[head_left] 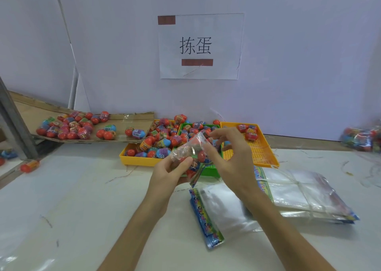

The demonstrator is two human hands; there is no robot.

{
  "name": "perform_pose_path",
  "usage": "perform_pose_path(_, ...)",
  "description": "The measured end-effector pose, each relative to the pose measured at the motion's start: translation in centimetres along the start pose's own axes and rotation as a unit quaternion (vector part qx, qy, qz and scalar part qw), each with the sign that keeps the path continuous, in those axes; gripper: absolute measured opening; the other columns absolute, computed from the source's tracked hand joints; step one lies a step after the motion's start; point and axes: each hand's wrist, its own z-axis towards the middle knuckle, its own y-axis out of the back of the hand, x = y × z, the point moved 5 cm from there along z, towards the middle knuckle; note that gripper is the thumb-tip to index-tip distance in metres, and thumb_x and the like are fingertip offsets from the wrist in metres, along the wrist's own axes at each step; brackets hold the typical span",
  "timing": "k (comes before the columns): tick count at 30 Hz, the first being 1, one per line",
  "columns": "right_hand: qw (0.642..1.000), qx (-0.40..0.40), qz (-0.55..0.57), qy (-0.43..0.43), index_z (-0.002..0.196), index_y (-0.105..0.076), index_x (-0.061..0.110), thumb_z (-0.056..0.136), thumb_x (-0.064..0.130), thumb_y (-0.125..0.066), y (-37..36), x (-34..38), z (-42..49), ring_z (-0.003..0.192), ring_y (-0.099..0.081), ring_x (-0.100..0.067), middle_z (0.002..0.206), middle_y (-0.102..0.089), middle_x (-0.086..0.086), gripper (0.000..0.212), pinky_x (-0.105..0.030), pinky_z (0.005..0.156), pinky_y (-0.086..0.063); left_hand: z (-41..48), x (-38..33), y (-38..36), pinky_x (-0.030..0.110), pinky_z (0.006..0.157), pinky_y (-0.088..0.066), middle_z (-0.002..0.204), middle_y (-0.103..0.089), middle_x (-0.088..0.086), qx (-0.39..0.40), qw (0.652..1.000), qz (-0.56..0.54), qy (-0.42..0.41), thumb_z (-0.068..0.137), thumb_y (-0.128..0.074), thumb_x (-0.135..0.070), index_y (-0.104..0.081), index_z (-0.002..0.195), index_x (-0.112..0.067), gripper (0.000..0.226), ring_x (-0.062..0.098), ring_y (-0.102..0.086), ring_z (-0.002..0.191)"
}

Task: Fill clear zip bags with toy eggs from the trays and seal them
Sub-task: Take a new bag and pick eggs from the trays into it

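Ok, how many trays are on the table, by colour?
Yellow: 2, the left yellow tray and the right yellow tray
Green: 1, the green tray between them
Total: 3

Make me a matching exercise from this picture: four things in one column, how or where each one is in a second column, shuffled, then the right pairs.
Things
1. left yellow tray
2. right yellow tray
3. clear bag with eggs
4. tied bundle of empty bags

States
A. lies flat on the table, at the right
B. held between the left hand and the right hand
C. heaped with toy eggs
D. mostly bare, only a few at its far end

Pairs: 1-C, 2-D, 3-B, 4-A
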Motion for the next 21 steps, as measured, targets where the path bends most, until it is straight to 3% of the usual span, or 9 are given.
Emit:
perform_pose_path(4, 0.986, 0.146, 0.005, -0.074, 0.128, -0.053, 0.032, 0.085, 0.042, -0.078, -2.4, -0.4, -1.1, 0.118, -0.051, -0.002, 0.126, -0.054, 0.011, 0.051, -0.011, 0.094, -0.043, -0.1, -0.4, 0.2, 0.022, 0.071, -0.059, 0.098, -0.079, 0.001, -0.016, 0.999, 0.012, -0.029, 0.077, -0.073, -0.038, -0.072, 0.11, -0.019, 0.039, 0.017, -0.076, 0.092)
perform_pose_path(7, 0.978, 0.171, -0.078, -0.095, 0.15, -0.039, 0.039, 0.096, 0.055, -0.054, -3.4, -0.8, -2.0, 0.126, -0.042, 0.003, 0.135, -0.051, 0.022, 0.059, -0.025, 0.11, -0.031, -0.1, -0.4, 0.5, 0.025, 0.072, -0.06, 0.098, -0.079, 0.003, -0.027, 0.999, 0.004, -0.038, 0.076, -0.073, -0.037, -0.072, 0.112, -0.016, 0.042, 0.019, -0.076, 0.092)
perform_pose_path(9, 0.971, 0.178, -0.126, -0.095, 0.156, -0.029, 0.039, 0.1, 0.058, -0.04, -3.8, -0.6, -2.5, 0.129, -0.037, 0.005, 0.138, -0.052, 0.022, 0.06, -0.022, 0.108, -0.019, -0.1, -0.3, 0.5, 0.026, 0.074, -0.061, 0.1, -0.079, 0.004, -0.026, 0.999, -0.002, -0.032, 0.077, -0.074, -0.037, -0.072, 0.115, -0.015, 0.043, 0.021, -0.076, 0.094)
perform_pose_path(11, 0.97, 0.18, -0.121, -0.105, 0.158, -0.027, 0.036, 0.103, 0.058, -0.034, -3.9, -0.6, -2.6, 0.128, -0.039, 0.003, 0.138, -0.054, 0.018, 0.059, -0.022, 0.107, -0.018, -0.2, -0.4, 0.3, 0.025, 0.073, -0.061, 0.101, -0.079, 0.003, -0.011, 0.999, -0.006, -0.03, 0.08, -0.074, -0.036, -0.072, 0.115, -0.016, 0.041, 0.02, -0.076, 0.094)
perform_pose_path(15, 0.977, 0.165, -0.04, -0.131, 0.157, -0.033, 0.027, 0.107, 0.041, -0.038, -3.1, -1.0, -1.9, 0.136, -0.044, -0.006, 0.147, -0.053, 0.01, 0.052, -0.041, 0.116, -0.036, -0.4, -0.5, -0.5, 0.023, 0.074, -0.06, 0.106, -0.079, 0.004, 0.036, 0.999, -0.022, -0.025, 0.081, -0.072, -0.031, -0.073, 0.113, -0.02, 0.033, 0.021, -0.075, 0.099)
perform_pose_path(18, 0.974, 0.179, -0.03, -0.137, 0.157, -0.032, 0.024, 0.108, 0.034, -0.037, -3.0, -1.0, -1.8, 0.148, -0.032, -0.01, 0.157, -0.042, 0.006, 0.05, -0.042, 0.12, -0.031, -0.6, -0.5, -0.7, 0.024, 0.073, -0.06, 0.108, -0.078, 0.006, 0.043, 0.998, -0.047, -0.011, 0.077, -0.074, -0.03, -0.076, 0.108, -0.024, 0.031, 0.023, -0.075, 0.1)
perform_pose_path(21, 0.976, 0.168, 0.014, -0.139, 0.156, -0.035, 0.021, 0.109, 0.029, -0.037, -3.0, -0.7, -1.7, 0.145, -0.034, -0.004, 0.155, -0.044, 0.007, 0.048, -0.035, 0.12, -0.031, -0.6, -0.5, -0.7, 0.022, 0.069, -0.06, 0.105, -0.079, 0.007, 0.045, 0.996, -0.08, 0.01, 0.072, -0.077, -0.027, -0.083, 0.094, -0.026, 0.023, 0.022, -0.076, 0.096)
